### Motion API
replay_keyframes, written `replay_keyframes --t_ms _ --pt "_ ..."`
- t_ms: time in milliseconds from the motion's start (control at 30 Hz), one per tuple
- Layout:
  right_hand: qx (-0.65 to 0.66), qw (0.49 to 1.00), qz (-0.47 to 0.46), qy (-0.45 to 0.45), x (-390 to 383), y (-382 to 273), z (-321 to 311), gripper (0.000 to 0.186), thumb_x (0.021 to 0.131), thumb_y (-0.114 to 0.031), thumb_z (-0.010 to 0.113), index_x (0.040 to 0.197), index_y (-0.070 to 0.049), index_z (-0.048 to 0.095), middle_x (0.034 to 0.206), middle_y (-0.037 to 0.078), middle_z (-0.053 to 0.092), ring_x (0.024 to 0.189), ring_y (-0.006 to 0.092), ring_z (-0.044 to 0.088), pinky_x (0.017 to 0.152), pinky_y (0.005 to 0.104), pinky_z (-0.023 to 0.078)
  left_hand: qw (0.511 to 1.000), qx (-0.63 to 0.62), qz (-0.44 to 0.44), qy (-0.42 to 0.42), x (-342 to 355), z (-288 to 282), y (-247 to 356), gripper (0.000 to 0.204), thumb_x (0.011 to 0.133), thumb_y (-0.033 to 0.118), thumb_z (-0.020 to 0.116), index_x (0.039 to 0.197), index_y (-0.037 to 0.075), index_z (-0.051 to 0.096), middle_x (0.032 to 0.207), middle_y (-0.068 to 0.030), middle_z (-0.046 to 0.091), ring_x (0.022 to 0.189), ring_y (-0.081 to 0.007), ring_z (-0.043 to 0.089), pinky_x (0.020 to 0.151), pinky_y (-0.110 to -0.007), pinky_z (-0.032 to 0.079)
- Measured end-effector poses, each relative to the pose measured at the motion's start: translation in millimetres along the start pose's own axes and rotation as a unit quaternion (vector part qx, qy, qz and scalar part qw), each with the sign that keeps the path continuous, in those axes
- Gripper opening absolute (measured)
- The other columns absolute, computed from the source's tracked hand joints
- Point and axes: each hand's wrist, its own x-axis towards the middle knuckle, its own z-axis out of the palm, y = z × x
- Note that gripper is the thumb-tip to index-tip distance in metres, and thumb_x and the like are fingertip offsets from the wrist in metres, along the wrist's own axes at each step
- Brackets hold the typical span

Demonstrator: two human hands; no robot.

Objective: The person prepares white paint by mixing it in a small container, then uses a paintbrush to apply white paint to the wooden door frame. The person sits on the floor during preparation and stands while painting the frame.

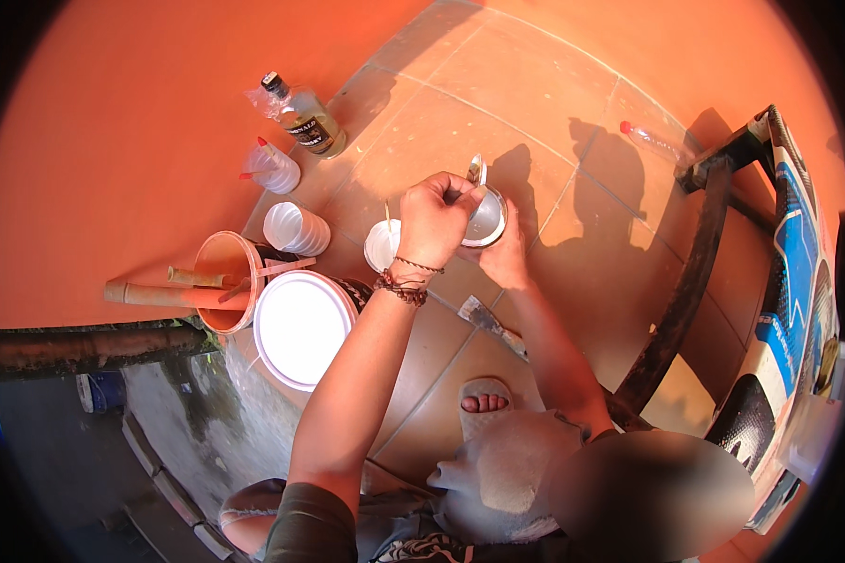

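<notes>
In front of me my right hand [507,251] is wrapped round a small round can [484,221] with a pale inside, its mouth tilted toward me. Over its rim my left hand [434,218], with dark bracelets at the wrist, is closed in a pinch. A small shiny piece [478,170], perhaps a lid, stands up at the left fingertips; its full shape is hidden. Just left of that hand, a white cup [381,246] holds a thin stick. Below the hands a putty knife [491,325] lies on the tiles.
To the left stand a lidded white bucket [302,330], an orange pail [218,253] with bamboo pieces, stacked plastic cups [296,229], a cup with red-tipped items [274,169] and a glass bottle [312,124]. A dark-framed chair [690,310] is right; a clear bottle [650,139] lies beyond.
</notes>
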Motion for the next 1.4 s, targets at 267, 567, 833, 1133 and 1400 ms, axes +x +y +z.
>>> replay_keyframes --t_ms 267,567,833,1133,1400 --pt "0.022 0.999 0.027 -0.027 -1.9 -4.3 -3.6 0.121 0.056 -0.018 0.101 0.152 -0.004 0.03 0.144 0.015 0.053 0.132 0.0262 0.053 0.11 0.0413 0.047 0.997 0.026 -0.061 -0.041 19.1 -11.7 -19.2 0.018 0.09 0.016 0.077 0.093 -0.001 0.072 0.081 -0.0038 0.072 0.076 -0.01 0.064 0.072 -0.026 0.051" --pt "0.072 0.997 -0.024 -0.03 -7.0 52.4 -14.3 0.128 0.053 -0.02 0.101 0.157 -0.007 0.027 0.147 0.014 0.051 0.137 0.028 0.049 0.11 0.0444 0.045 0.924 0.313 0.208 -0.069 2.6 28.2 -39.1 0.011 0.076 0.005 0.073 0.087 0.005 0.072 0.085 -0.0122 0.072 0.082 -0.0324 0.069 0.079 -0.042 0.05" --pt "0.038 0.995 0.087 -0.012 -30.4 54.2 -28.7 0.122 0.057 -0.011 0.095 0.159 -0.012 0.029 0.155 0.012 0.043 0.141 0.0293 0.044 0.115 0.0439 0.037 0.882 0.384 0.274 -0.009 -5.4 47.9 -67.2 0.012 0.077 0.008 0.073 0.088 0.01 0.074 0.103 -0.0055 0.068 0.102 -0.0262 0.063 0.088 -0.042 0.044" --pt "0.158 0.981 0.11 -0.006 -24.3 27.0 -49.4 0.091 0.072 0.005 0.08 0.153 -0.008 0.04 0.156 0.026 0.039 0.145 0.0304 0.04 0.117 0.0431 0.034 0.922 0.276 0.269 -0.033 -11.5 37.0 -67.8 0.017 0.081 0.002 0.071 0.097 0.004 0.074 0.114 -0.0139 0.068 0.11 -0.0348 0.062 0.097 -0.048 0.047" --pt "0.008 0.986 0.166 0.017 40.3 -23.3 -34.7 0.075 0.075 -0.025 0.087 0.136 0.005 0.054 0.136 0.024 0.059 0.118 0.0315 0.064 0.094 0.0395 0.055 0.889 0.37 0.268 -0.002 -40.7 35.5 -74.7 0.047 0.081 0.014 0.075 0.123 -0.003 0.062 0.129 -0.0228 0.06 0.129 -0.042 0.052 0.111 -0.059 0.034"
